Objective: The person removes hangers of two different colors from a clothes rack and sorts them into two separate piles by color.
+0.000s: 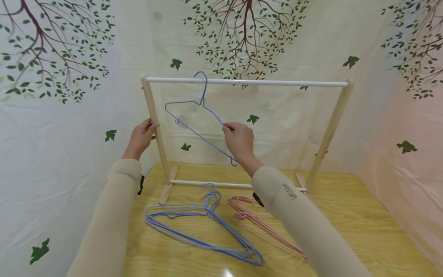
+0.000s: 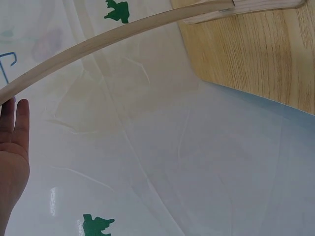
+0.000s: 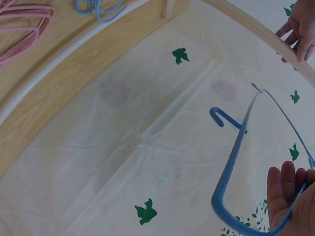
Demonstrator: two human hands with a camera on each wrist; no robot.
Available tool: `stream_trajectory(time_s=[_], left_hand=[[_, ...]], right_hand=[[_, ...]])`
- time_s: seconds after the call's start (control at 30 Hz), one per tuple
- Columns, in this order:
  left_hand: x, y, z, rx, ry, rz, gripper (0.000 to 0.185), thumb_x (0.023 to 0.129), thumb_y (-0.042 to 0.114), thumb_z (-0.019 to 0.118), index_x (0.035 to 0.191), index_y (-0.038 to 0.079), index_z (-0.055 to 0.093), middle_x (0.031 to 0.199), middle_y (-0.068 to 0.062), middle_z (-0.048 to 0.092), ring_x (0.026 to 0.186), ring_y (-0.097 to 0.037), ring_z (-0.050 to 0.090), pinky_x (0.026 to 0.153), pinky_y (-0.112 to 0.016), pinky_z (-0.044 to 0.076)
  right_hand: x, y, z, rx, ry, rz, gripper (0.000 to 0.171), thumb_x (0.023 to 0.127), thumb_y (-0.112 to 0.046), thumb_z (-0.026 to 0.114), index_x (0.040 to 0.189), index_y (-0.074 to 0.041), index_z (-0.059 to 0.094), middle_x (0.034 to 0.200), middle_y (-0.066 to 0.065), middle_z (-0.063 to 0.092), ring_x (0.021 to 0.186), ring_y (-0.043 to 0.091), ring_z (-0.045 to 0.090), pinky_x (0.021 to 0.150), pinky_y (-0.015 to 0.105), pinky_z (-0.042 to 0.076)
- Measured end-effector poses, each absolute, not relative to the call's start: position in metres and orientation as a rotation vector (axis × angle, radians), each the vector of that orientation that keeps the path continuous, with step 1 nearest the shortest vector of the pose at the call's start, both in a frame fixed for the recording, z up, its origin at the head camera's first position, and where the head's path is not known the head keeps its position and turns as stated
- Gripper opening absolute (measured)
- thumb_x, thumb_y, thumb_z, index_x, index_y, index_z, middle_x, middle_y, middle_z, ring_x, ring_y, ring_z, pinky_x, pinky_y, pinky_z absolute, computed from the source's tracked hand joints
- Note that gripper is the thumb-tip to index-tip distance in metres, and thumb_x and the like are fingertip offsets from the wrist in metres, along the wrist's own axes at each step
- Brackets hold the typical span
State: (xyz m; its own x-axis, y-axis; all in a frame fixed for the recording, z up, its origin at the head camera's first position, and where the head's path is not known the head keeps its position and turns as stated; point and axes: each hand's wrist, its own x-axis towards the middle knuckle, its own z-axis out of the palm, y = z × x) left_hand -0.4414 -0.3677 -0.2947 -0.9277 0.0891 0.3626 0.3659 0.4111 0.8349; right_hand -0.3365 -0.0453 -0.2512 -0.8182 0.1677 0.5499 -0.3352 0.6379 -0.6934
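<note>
A blue wire hanger (image 1: 197, 132) hangs tilted by its hook from the white top rod (image 1: 249, 82) of a small wooden rack. My right hand (image 1: 238, 140) pinches the hanger's right arm; the right wrist view shows the blue wire (image 3: 229, 164) running into the fingers (image 3: 288, 196). My left hand (image 1: 141, 136) grips the rack's left post (image 1: 152, 111) at mid height. In the left wrist view the fingers (image 2: 12, 147) lie against the post (image 2: 98, 44). That same hand (image 3: 298, 24) also shows in the right wrist view, wrapped round the post (image 3: 246, 22).
The rack stands on a wooden table (image 1: 346, 223). Several blue hangers (image 1: 200, 227) lie in front of it, with pink hangers (image 1: 256, 223) beside them under my right forearm. A white sheet printed with trees and leaves surrounds the table.
</note>
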Motion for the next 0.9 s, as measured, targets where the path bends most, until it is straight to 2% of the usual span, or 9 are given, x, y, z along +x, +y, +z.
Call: stream_trajectory(time_s=[0.1,0.3,0.47,0.6,0.7,0.9], left_hand=[[-0.442,-0.366,-0.294,-0.401,-2.413,-1.516,0.048,0.109,0.02,0.039,0.151,-0.004,0.035,0.14,-0.029,0.049,0.125,-0.04,0.048,0.101,-0.053,0.046],[-0.437,-0.364,-0.293,-0.39,-2.419,-1.479,0.049,0.108,0.025,0.042,0.148,-0.003,0.041,0.136,-0.027,0.053,0.119,-0.033,0.052,0.093,-0.036,0.052],[-0.436,-0.363,-0.292,-0.406,-2.411,-1.498,0.049,0.108,0.025,0.042,0.148,-0.004,0.04,0.136,-0.029,0.053,0.119,-0.035,0.051,0.098,-0.046,0.05],[-0.427,-0.359,-0.283,-0.399,-2.417,-1.537,0.047,0.109,0.018,0.04,0.147,-0.008,0.039,0.137,-0.032,0.05,0.121,-0.04,0.049,0.1,-0.054,0.046],[-0.427,-0.359,-0.282,-0.39,-2.433,-1.535,0.046,0.109,0.018,0.04,0.147,-0.008,0.038,0.138,-0.032,0.049,0.122,-0.039,0.049,0.1,-0.053,0.047],[-0.435,-0.364,-0.29,-0.387,-2.439,-1.483,0.05,0.108,0.026,0.041,0.149,-0.003,0.04,0.138,-0.027,0.052,0.121,-0.035,0.051,0.097,-0.043,0.05]], right_hand=[[-0.335,-0.038,-0.251,0.157,-2.231,1.131,0.018,0.095,-0.015,0.068,0.107,-0.008,0.078,0.097,0.007,0.075,0.08,0.019,0.069,0.069,0.033,0.055],[-0.325,-0.017,-0.257,0.199,-2.198,1.16,0.018,0.096,-0.014,0.067,0.108,-0.006,0.078,0.092,0.007,0.075,0.074,0.017,0.069,0.06,0.027,0.052],[-0.309,0.003,-0.271,0.204,-2.206,1.208,0.019,0.096,-0.016,0.067,0.107,-0.004,0.077,0.088,0.009,0.074,0.075,0.018,0.068,0.059,0.027,0.051],[-0.292,0.018,-0.291,0.239,-2.263,1.208,0.019,0.097,-0.016,0.066,0.108,-0.004,0.077,0.088,0.008,0.074,0.077,0.019,0.069,0.063,0.031,0.053],[-0.278,0.025,-0.309,0.282,-2.292,1.201,0.018,0.097,-0.014,0.066,0.107,-0.004,0.077,0.086,0.007,0.074,0.075,0.018,0.068,0.063,0.029,0.054],[-0.24,0.032,-0.353,0.34,-2.348,1.264,0.015,0.094,-0.009,0.069,0.105,-0.001,0.076,0.083,0.005,0.073,0.066,0.012,0.064,0.052,0.023,0.05]])
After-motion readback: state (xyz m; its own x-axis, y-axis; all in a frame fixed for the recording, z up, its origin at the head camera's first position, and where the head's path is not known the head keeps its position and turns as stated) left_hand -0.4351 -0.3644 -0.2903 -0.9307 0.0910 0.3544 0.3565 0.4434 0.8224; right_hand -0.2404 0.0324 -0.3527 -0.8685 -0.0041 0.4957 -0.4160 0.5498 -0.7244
